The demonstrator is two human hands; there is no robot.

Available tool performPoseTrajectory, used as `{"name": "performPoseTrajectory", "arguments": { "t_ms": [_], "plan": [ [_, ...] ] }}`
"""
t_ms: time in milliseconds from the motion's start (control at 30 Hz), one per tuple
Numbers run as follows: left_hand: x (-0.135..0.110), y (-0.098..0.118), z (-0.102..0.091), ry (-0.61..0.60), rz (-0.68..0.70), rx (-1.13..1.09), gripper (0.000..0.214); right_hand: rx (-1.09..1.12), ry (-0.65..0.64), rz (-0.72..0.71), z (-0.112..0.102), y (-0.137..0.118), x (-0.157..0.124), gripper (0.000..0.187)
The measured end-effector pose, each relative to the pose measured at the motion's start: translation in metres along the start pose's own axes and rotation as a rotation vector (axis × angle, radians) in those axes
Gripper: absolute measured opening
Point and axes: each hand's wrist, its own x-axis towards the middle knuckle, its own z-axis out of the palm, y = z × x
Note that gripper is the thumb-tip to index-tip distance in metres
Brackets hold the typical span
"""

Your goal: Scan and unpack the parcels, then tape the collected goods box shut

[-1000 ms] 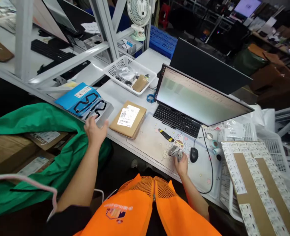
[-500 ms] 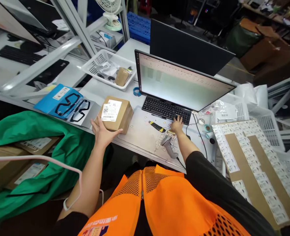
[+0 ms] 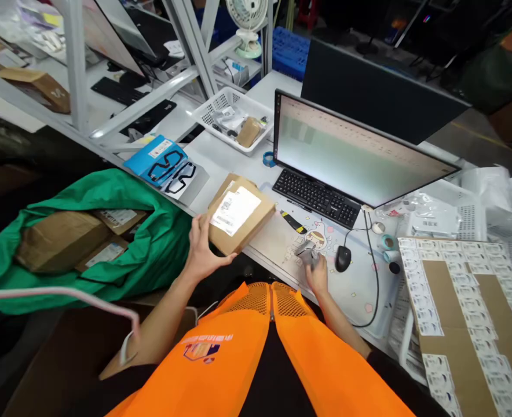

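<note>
My left hand (image 3: pixel 204 250) grips the near left edge of a brown cardboard box (image 3: pixel 256 223), thumb along the near side and fingers behind. The box is tilted, and its white shipping label (image 3: pixel 235 210) faces up toward me. On the desk mat, my right hand (image 3: pixel 317 274) is closed around a grey barcode scanner (image 3: pixel 308 255); part of the scanner is hidden by the fingers. Just beyond it lies a black and yellow utility knife (image 3: pixel 294 222). A black mouse (image 3: pixel 343 258) sits to the right of that hand, and the keyboard (image 3: pixel 317 198) is behind.
A monitor (image 3: pixel 355 153) stands behind the keyboard. At the left are a blue package (image 3: pixel 152 159), a white basket (image 3: pixel 242 145) and a green sack (image 3: pixel 160 231) holding parcels. A cardboard sheet of labels (image 3: pixel 447 341) leans at the right. Blue tape (image 3: pixel 269 159) lies near the monitor.
My right hand has left the keyboard and taken hold of the barcode scanner. My left hand has tilted the box and shifted it toward me. The view has swung left.
</note>
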Motion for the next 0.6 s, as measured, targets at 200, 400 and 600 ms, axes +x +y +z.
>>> {"name": "performPoseTrajectory", "arguments": {
  "t_ms": [200,400,600],
  "plan": [
    [-0.03,0.009,0.056,-0.222,0.185,-0.022,0.133,-0.14,-0.172,0.099,0.013,-0.022,-0.017,0.09],
    [-0.052,0.007,0.109,-0.275,0.143,-0.012,0.128,-0.043,-0.198,0.249,-0.043,-0.048,0.014,0.065],
    [-0.068,0.012,0.116,-0.242,0.137,-0.008,0.131,0.223,-0.6,0.056,-0.155,-0.094,0.029,0.042]
  ]
}}
